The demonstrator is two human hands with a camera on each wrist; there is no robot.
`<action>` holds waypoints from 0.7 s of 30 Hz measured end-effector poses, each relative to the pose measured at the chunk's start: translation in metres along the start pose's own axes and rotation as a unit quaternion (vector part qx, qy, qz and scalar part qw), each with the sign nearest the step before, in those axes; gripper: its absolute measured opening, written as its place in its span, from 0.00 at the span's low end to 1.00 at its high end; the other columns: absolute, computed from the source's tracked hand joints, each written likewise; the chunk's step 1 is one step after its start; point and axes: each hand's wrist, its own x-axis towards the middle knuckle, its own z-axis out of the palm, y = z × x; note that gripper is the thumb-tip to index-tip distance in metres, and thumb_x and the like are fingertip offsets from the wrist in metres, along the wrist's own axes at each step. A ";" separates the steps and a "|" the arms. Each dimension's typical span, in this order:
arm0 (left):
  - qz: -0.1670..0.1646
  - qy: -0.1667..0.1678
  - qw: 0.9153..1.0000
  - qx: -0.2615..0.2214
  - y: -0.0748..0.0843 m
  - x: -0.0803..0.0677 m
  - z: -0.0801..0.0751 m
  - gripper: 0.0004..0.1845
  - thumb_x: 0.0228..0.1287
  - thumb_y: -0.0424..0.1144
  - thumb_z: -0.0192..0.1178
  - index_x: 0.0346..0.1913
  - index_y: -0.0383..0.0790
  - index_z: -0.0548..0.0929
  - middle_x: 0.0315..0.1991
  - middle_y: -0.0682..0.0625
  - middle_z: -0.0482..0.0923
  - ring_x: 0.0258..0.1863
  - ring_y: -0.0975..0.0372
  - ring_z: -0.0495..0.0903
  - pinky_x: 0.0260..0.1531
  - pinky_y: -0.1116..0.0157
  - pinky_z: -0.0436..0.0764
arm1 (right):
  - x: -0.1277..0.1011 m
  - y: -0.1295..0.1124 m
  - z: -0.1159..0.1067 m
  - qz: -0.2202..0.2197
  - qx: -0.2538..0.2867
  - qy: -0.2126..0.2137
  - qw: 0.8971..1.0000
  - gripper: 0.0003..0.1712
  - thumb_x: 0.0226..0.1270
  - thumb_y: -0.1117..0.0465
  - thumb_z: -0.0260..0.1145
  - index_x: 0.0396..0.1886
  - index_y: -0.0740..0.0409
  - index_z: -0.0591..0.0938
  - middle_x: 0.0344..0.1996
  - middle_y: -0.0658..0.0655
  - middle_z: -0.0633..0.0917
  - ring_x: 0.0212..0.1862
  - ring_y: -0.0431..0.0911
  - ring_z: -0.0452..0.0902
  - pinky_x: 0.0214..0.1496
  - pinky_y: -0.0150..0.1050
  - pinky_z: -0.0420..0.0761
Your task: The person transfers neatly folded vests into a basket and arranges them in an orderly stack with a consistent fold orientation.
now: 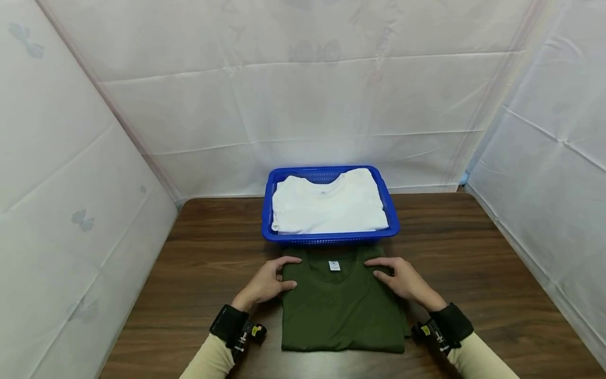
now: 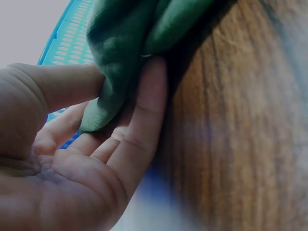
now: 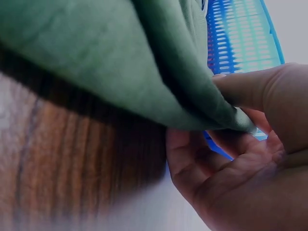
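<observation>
A dark green T-shirt (image 1: 342, 313), folded into a rough rectangle, lies on the table with its neckline and white label toward the basket. My left hand (image 1: 266, 280) grips its left edge near the shoulder. In the left wrist view the thumb lies on one side of the folded cloth (image 2: 118, 53) and the fingers on the other. At the opposite edge my right hand (image 1: 402, 278) pinches the shirt likewise, the layered fold (image 3: 178, 72) between thumb and fingers in the right wrist view. Some fingertips are hidden beneath the fabric.
Just beyond the shirt's collar stands a blue plastic basket (image 1: 331, 238) with slotted walls. A folded white T-shirt (image 1: 331, 210) lies in it. The brown wood-grain table (image 1: 203, 252) is bordered by white sheeting (image 1: 303, 110) at the back and both sides.
</observation>
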 end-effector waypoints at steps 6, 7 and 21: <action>0.004 0.013 1.000 0.002 -0.004 -0.001 0.001 0.28 0.66 0.24 0.67 0.67 0.42 0.79 0.58 0.38 0.79 0.44 0.59 0.86 0.36 0.65 0.84 | -0.002 -0.001 -0.003 -0.021 -0.024 -0.005 0.999 0.21 0.74 0.65 0.66 0.64 0.50 0.84 0.62 0.63 0.82 0.29 0.38 0.72 0.40 0.38 0.72; 0.009 0.013 1.000 -0.001 -0.005 -0.001 0.002 0.27 0.65 0.23 0.67 0.66 0.41 0.80 0.59 0.37 0.79 0.42 0.60 0.86 0.35 0.65 0.84 | -0.003 -0.001 -0.004 -0.029 -0.028 -0.011 0.999 0.22 0.73 0.66 0.67 0.65 0.50 0.83 0.63 0.63 0.82 0.30 0.38 0.73 0.40 0.38 0.72; 0.040 0.020 0.998 0.040 0.002 -0.008 -0.004 0.15 0.63 0.27 0.70 0.51 0.43 0.90 0.38 0.46 0.77 0.18 0.69 0.57 0.24 0.71 0.66 | -0.017 -0.006 -0.021 -0.072 -0.045 -0.067 0.994 0.38 0.69 0.73 0.68 0.76 0.50 0.72 0.71 0.65 0.74 0.49 0.45 0.79 0.43 0.39 0.71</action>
